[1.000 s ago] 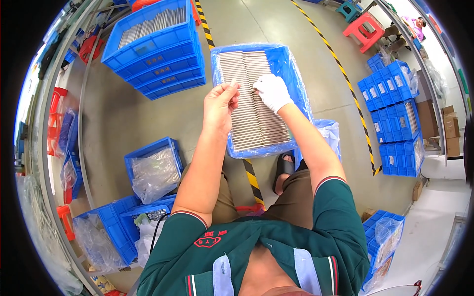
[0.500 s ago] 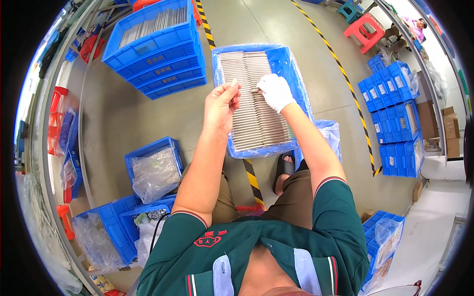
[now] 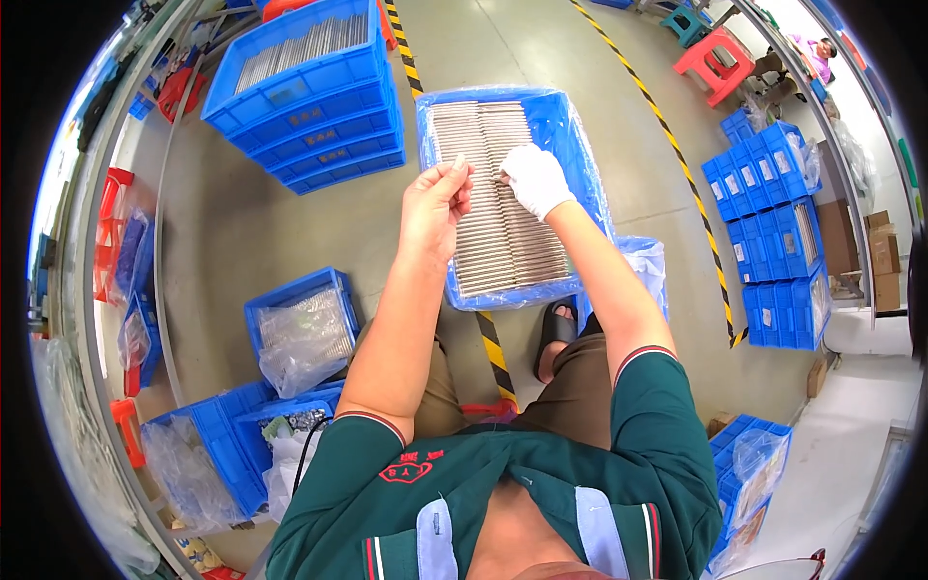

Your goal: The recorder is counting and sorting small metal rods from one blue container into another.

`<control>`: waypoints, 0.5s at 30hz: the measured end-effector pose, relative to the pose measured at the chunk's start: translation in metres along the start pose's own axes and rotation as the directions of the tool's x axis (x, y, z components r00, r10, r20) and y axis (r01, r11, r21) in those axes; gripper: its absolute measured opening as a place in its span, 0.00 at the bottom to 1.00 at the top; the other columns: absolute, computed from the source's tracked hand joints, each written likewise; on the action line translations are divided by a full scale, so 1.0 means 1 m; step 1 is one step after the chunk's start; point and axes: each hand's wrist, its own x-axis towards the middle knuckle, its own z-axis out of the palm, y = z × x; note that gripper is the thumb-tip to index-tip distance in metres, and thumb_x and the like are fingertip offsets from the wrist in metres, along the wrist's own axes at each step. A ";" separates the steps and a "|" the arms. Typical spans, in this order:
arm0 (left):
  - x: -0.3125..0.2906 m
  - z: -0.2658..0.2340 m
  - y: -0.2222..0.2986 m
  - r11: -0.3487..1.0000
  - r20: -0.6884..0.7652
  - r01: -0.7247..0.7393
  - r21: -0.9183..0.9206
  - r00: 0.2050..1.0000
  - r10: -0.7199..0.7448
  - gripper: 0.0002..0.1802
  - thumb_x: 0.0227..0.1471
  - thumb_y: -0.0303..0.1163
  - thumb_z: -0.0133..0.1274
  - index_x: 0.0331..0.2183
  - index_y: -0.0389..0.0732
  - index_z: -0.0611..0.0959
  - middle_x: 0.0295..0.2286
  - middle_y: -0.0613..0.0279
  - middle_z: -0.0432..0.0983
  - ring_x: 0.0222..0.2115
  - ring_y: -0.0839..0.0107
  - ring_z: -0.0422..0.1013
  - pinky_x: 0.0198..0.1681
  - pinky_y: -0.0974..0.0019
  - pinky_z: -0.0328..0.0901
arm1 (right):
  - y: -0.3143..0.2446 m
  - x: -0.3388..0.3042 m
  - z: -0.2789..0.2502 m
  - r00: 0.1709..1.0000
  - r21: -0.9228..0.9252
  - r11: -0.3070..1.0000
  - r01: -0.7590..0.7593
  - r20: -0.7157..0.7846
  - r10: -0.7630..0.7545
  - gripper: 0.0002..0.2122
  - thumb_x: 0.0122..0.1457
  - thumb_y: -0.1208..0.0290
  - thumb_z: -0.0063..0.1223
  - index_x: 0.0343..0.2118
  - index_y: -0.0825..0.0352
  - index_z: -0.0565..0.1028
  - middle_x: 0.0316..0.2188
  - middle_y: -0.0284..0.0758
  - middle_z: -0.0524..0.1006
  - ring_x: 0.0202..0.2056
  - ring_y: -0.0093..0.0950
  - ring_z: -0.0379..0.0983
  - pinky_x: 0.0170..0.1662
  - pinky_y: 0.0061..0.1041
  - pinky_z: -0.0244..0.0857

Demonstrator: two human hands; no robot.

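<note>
Rows of thin silvery metal rods (image 3: 507, 237) lie packed side by side in a blue crate (image 3: 592, 184) lined with clear plastic, directly before me. Over its left part is my bare left hand (image 3: 437, 198), thumb and fingers pinched together; anything between them is too small to make out. My right hand (image 3: 537, 182), in a white glove, hovers at the right row with its fingertips closed together. A small metallic bit shows at those fingertips, but I cannot tell whether it is a rod's end.
Stacked blue crates (image 3: 319, 121), the top one holding rods, stand at the far left. Nearer left are a crate with bagged rods (image 3: 307, 324) and a bin of small metal parts (image 3: 304, 421). Blue bins (image 3: 768, 242) and a red stool (image 3: 715, 63) stand right, beyond striped floor tape (image 3: 688, 179).
My gloved right hand has shifted very slightly left and toward me, its fingertips still closed. The left hand stays pinched in nearly the same place.
</note>
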 end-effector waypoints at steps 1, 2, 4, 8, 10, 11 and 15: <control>0.000 0.001 0.000 1.000 -0.003 0.026 0.005 1.000 -0.026 0.07 0.48 0.31 0.52 0.27 0.37 0.78 0.19 0.69 0.70 0.19 0.82 0.64 0.23 0.78 0.61 | 0.000 0.000 -0.001 0.998 0.013 0.999 0.035 -0.059 -0.034 0.05 0.44 0.67 0.50 0.21 0.62 0.74 0.23 0.38 0.72 0.30 0.36 0.70 0.33 0.33 0.64; 0.000 0.001 0.000 1.000 -0.004 0.004 0.001 1.000 -0.004 0.07 0.48 0.31 0.52 0.27 0.37 0.78 0.19 0.69 0.70 0.19 0.82 0.64 0.23 0.78 0.61 | -0.001 0.001 -0.002 0.997 -0.004 0.998 0.065 -0.043 -0.065 0.05 0.45 0.67 0.50 0.21 0.62 0.75 0.23 0.38 0.72 0.30 0.36 0.70 0.33 0.33 0.64; 0.000 0.002 -0.001 1.000 -0.008 0.015 0.010 1.000 -0.015 0.07 0.48 0.31 0.52 0.27 0.37 0.78 0.19 0.70 0.70 0.19 0.82 0.64 0.23 0.78 0.61 | -0.004 0.004 -0.001 0.995 -0.021 0.995 0.096 -0.025 -0.096 0.05 0.45 0.68 0.49 0.21 0.62 0.75 0.24 0.38 0.72 0.30 0.36 0.70 0.33 0.33 0.64; 0.000 0.001 0.000 1.000 0.001 0.002 0.001 1.000 -0.002 0.07 0.48 0.31 0.52 0.27 0.37 0.78 0.19 0.70 0.70 0.19 0.82 0.64 0.23 0.78 0.61 | -0.007 0.009 -0.001 0.988 -0.083 0.984 0.155 0.006 -0.155 0.06 0.45 0.71 0.45 0.21 0.63 0.75 0.23 0.39 0.72 0.30 0.36 0.70 0.33 0.33 0.64; 0.000 0.001 0.000 0.999 -0.011 0.034 -0.003 0.999 -0.034 0.07 0.48 0.31 0.52 0.27 0.37 0.78 0.19 0.70 0.70 0.19 0.82 0.64 0.23 0.78 0.61 | -0.007 0.010 -0.002 0.987 -0.102 0.981 0.162 0.009 -0.162 0.06 0.45 0.71 0.44 0.21 0.63 0.75 0.23 0.39 0.73 0.30 0.36 0.70 0.33 0.33 0.64; 0.000 0.001 0.001 1.000 -0.010 0.006 -0.009 1.000 -0.006 0.07 0.48 0.31 0.52 0.27 0.37 0.78 0.19 0.70 0.70 0.19 0.82 0.64 0.23 0.78 0.61 | -0.006 0.009 -0.002 0.992 -0.087 0.988 0.124 0.012 -0.124 0.06 0.45 0.72 0.44 0.21 0.63 0.75 0.23 0.39 0.73 0.30 0.36 0.70 0.33 0.33 0.64; -0.001 0.001 0.000 1.000 -0.010 0.005 -0.008 1.000 -0.006 0.07 0.48 0.31 0.52 0.27 0.38 0.78 0.19 0.70 0.70 0.19 0.82 0.64 0.23 0.78 0.61 | -0.002 0.004 -0.002 0.995 -0.044 0.998 0.055 0.085 -0.051 0.05 0.45 0.71 0.46 0.22 0.63 0.75 0.25 0.40 0.73 0.30 0.37 0.70 0.33 0.34 0.64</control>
